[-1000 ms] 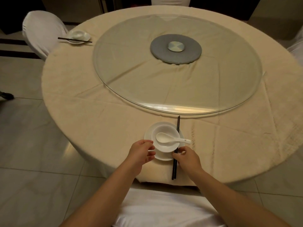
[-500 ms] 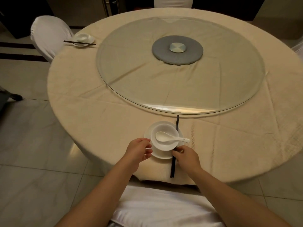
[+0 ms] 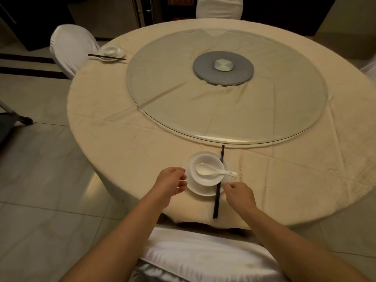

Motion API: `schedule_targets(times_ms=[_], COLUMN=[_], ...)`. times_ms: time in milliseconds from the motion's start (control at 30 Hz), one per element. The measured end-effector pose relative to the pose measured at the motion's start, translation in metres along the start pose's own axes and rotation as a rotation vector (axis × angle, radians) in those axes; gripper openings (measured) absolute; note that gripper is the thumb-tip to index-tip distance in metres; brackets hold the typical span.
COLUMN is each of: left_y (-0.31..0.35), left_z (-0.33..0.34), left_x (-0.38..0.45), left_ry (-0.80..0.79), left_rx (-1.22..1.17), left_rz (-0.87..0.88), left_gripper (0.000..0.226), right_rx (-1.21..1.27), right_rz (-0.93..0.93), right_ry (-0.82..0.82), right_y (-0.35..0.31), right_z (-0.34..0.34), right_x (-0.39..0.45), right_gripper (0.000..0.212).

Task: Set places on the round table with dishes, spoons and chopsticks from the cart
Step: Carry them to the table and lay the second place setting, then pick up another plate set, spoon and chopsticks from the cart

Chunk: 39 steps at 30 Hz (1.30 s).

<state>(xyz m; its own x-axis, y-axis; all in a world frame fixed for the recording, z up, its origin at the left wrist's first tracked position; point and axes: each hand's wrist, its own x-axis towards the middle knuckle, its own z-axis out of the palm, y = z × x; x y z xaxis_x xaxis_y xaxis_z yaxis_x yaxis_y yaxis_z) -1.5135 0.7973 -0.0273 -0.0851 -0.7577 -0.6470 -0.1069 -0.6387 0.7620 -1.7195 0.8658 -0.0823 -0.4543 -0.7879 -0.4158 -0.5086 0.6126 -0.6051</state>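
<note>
On the near edge of the round table point(image 3: 142, 155), a white plate point(image 3: 195, 189) carries a white bowl point(image 3: 205, 180) with a white spoon point(image 3: 203, 168) lying in it, handle pointing right. Black chopsticks point(image 3: 216, 206) lie along the plate's right side, partly over its rim. My left hand point(image 3: 172, 181) hovers just off the plate's left rim, fingers loosely curled and holding nothing. My right hand point(image 3: 239, 195) sits just right of the chopsticks, fingers loosely curled, a small gap to them. A second setting point(image 3: 110, 52) with chopsticks lies at the far left.
A large glass turntable point(image 3: 223, 88) with a grey hub point(image 3: 223, 68) covers the table's middle. White-covered chairs stand at the far left point(image 3: 71, 49), at the back point(image 3: 219, 7) and right below me point(image 3: 203, 257). A dark wheeled cart point(image 3: 26, 120) shows at the left edge.
My right hand has let go of the chopsticks and drawn back to the right. My left hand has come off the plate's rim. The view has tilted up slightly.
</note>
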Motion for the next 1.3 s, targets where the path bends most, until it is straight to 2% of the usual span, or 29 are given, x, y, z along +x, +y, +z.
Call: schedule_targets(times_ms=[133,200,267,333,433,533,700,833,1000,1300], left_y=[0.011,0.015,0.020,0.029,0.049,0.068,0.082,0.080,0.070,0.076], left_z=[-0.019,-0.038,-0.067,-0.105,-0.179,-0.268,-0.404,-0.498,-0.598,-0.729], left_x=[-0.006,-0.010,-0.017,-0.026,-0.042,-0.063,-0.114,-0.152,-0.172,-0.114], left_ry=[-0.034,0.006,0.108,0.225,0.396,0.556,0.790,0.953,1.159,1.248], left_rx=[0.136,0.385,0.754,0.994,1.173,1.265,1.291,1.255,1.044,0.985], left_rz=[0.112,0.274,0.475,0.634,0.760,0.806,0.731,0.616,0.429,0.172], left_gripper=[0.013,0.016,0.031,0.044,0.051,0.054,0.051,0.054,0.056,0.063], right_rx=[-0.100,-0.135,-0.178,-0.226,-0.359,-0.400,-0.469,-0.451,-0.464,-0.446], right_rz=[-0.048,-0.129,-0.236,-0.346,-0.517,-0.673,-0.900,-1.091,-1.304,-1.431], right_ry=[0.060,0.087,0.120,0.158,0.271,0.335,0.336,0.356,0.322,0.091], right_y=[-0.018,-0.038,-0.070,-0.113,-0.190,-0.270,-0.399,-0.488,-0.568,-0.692], right_z=[-0.011,-0.010,-0.003,0.011,0.045,0.096,0.187,0.246,0.312,0.432], right_x=[-0.017,-0.032,-0.051,-0.070,-0.094,-0.119,-0.172,-0.215,-0.249,-0.238], right_gripper=[0.044,0.040,0.036,0.034,0.030,0.034,0.044,0.042,0.040,0.049])
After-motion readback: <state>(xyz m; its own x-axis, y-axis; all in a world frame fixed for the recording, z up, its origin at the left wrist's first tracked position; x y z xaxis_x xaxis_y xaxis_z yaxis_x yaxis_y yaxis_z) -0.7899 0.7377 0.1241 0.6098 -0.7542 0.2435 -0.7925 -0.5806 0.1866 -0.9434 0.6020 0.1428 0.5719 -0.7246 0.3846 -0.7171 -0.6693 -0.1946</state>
